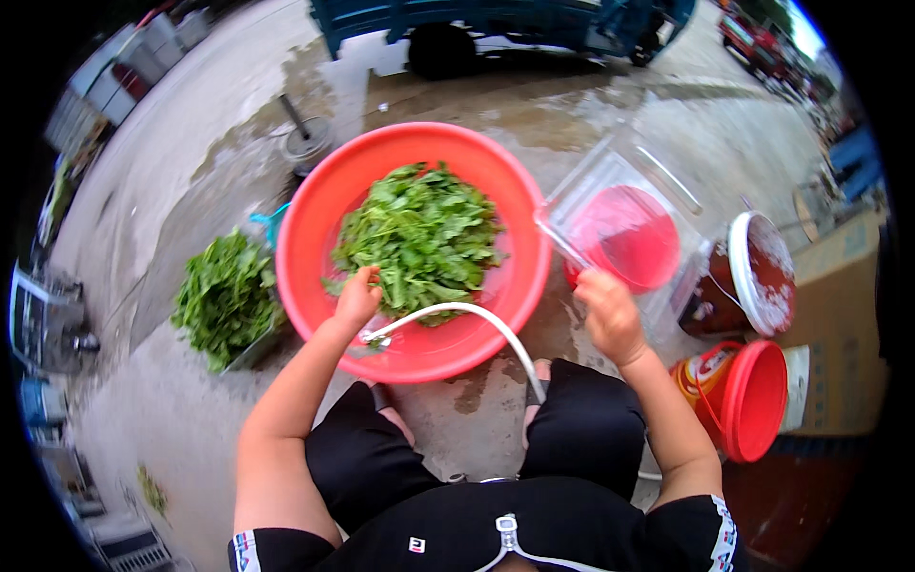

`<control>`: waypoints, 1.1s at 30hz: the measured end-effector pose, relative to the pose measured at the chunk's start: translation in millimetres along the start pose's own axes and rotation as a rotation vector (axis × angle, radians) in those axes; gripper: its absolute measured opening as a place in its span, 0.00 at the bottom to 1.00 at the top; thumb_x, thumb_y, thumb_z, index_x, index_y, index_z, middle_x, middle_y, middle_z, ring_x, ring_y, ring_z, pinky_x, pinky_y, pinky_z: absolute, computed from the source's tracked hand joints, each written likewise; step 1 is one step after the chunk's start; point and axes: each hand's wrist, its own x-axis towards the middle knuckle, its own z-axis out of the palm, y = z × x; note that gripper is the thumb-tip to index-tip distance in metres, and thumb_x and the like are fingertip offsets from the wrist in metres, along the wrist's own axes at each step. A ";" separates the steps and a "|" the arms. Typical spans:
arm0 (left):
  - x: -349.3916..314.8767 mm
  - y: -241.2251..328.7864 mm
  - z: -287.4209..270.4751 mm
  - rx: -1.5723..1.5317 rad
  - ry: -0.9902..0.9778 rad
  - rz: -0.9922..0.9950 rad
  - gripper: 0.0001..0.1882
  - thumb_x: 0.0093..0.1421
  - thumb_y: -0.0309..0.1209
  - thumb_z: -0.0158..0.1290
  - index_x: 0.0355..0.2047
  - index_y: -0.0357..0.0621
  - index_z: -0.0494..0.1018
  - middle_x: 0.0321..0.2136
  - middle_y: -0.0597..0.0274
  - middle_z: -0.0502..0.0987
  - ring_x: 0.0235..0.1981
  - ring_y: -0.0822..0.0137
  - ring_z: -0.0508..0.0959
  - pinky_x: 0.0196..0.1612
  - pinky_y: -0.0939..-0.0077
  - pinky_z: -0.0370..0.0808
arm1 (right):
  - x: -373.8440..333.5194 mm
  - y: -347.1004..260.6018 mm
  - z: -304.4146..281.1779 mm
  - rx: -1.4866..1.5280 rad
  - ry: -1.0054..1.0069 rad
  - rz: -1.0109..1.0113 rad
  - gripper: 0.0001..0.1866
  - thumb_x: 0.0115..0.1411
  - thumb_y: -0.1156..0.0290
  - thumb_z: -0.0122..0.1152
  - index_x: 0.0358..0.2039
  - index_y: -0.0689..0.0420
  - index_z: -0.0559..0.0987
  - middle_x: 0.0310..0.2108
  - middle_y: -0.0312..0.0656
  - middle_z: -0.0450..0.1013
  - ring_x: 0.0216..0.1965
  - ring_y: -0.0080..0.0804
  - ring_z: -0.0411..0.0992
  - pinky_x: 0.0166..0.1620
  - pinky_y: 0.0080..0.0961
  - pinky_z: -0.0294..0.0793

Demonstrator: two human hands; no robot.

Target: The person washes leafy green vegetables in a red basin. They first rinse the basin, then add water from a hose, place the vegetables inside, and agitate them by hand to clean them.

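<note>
A heap of leafy greens [419, 234] lies in water in a wide red tub [515, 181] before me. Over its near left part is my left hand [358, 297], fingers curled in beside the leaves; whether it grips a stem is hidden. A white hose [496, 322] arches over the near rim, and its end rests inside the tub below that hand. To the tub's right, my right hand [612, 316] is raised with bent fingers, smeared by motion. It is close to the near edge of a clear plastic bin [658, 176], by a round pink-red basin [634, 238].
More leafy greens [229, 296] sit in a container left of the tub. On the right are a brown-stained white-rimmed bucket [762, 276], a red bucket [758, 400] and a cardboard box [843, 334]. A small pail [307, 143] stands behind; a blue truck [505, 19] is farther off.
</note>
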 end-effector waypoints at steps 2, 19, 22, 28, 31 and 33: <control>-23.3 -26.9 -11.5 0.155 0.068 0.030 0.23 0.52 0.24 0.49 0.50 0.39 0.68 0.43 0.44 0.75 0.45 0.47 0.75 0.49 0.59 0.72 | 7.2 -12.3 33.2 0.195 -0.242 -0.082 0.19 0.48 0.82 0.57 0.44 0.60 0.75 0.47 0.50 0.71 0.50 0.47 0.69 0.52 0.36 0.70; -110.1 -104.0 8.9 0.583 -0.075 0.082 0.16 0.50 0.41 0.54 0.36 0.46 0.73 0.35 0.57 0.75 0.42 0.58 0.72 0.46 0.63 0.67 | -4.8 -30.3 159.9 0.164 -0.894 -0.072 0.45 0.57 0.52 0.58 0.66 0.62 0.49 0.61 0.57 0.58 0.58 0.51 0.62 0.57 0.47 0.58; -104.7 -89.2 -6.1 0.614 -0.160 0.049 0.17 0.51 0.42 0.54 0.37 0.46 0.73 0.36 0.58 0.75 0.44 0.59 0.72 0.47 0.64 0.65 | 2.0 -28.6 164.8 0.147 -0.951 -0.027 0.46 0.56 0.51 0.59 0.66 0.61 0.50 0.61 0.57 0.58 0.58 0.50 0.62 0.57 0.46 0.58; -101.6 -103.7 9.5 0.682 -0.220 0.037 0.20 0.53 0.45 0.52 0.41 0.46 0.74 0.37 0.60 0.75 0.46 0.60 0.70 0.50 0.64 0.63 | -0.5 -19.6 170.1 0.148 -0.931 -0.076 0.46 0.55 0.53 0.61 0.66 0.61 0.50 0.61 0.56 0.58 0.59 0.49 0.61 0.57 0.46 0.57; -96.7 -102.6 8.3 0.699 -0.286 0.028 0.21 0.55 0.47 0.50 0.42 0.46 0.74 0.39 0.59 0.75 0.48 0.60 0.70 0.52 0.61 0.61 | -1.4 -20.5 169.8 0.193 -0.913 -0.059 0.46 0.55 0.54 0.61 0.66 0.61 0.50 0.61 0.57 0.59 0.58 0.50 0.61 0.57 0.46 0.56; -93.3 -97.7 7.1 0.720 -0.311 0.019 0.22 0.56 0.47 0.49 0.42 0.45 0.74 0.39 0.58 0.76 0.48 0.59 0.69 0.53 0.59 0.60 | 0.6 -18.7 168.2 0.173 -0.923 -0.051 0.46 0.55 0.55 0.62 0.66 0.61 0.50 0.60 0.57 0.59 0.58 0.50 0.62 0.57 0.46 0.56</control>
